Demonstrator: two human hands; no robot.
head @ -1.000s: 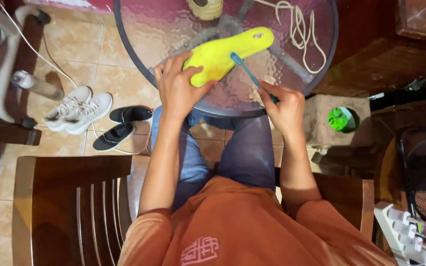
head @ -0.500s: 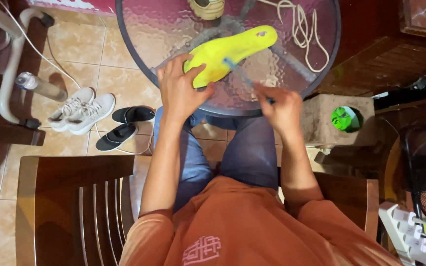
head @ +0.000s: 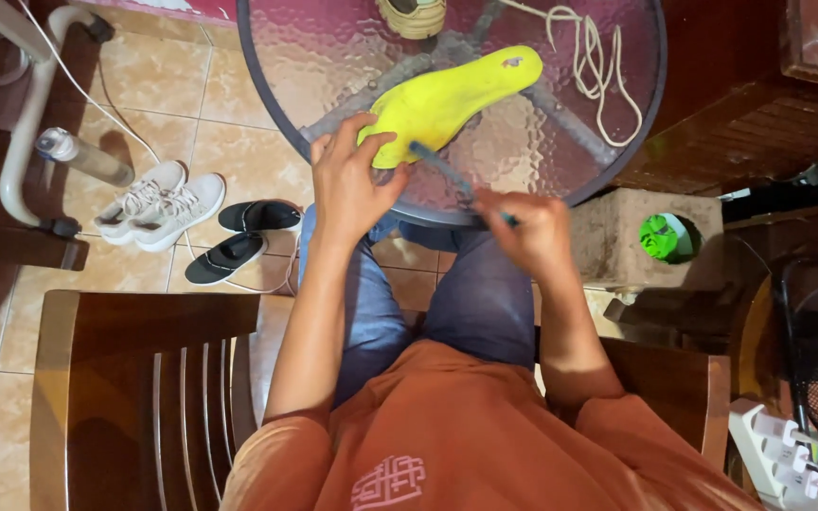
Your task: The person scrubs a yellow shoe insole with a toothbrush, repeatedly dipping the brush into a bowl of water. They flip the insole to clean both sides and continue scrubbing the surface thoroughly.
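Head view: the yellow insole (head: 447,99) lies flat on the round glass desk (head: 617,142), its long axis slanting from the heel end near the person up and away to the right. The left hand (head: 352,185) is nearer, fingers spread and pressing that near end down. The right hand (head: 527,237), closed around a blue toothbrush (head: 452,175), sits just right of it, with the brush head touching the insole's near edge.

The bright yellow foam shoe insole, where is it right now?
In the head view, the bright yellow foam shoe insole lies on the round glass table, its near end under the left hand, with the cream shoelace to its right.
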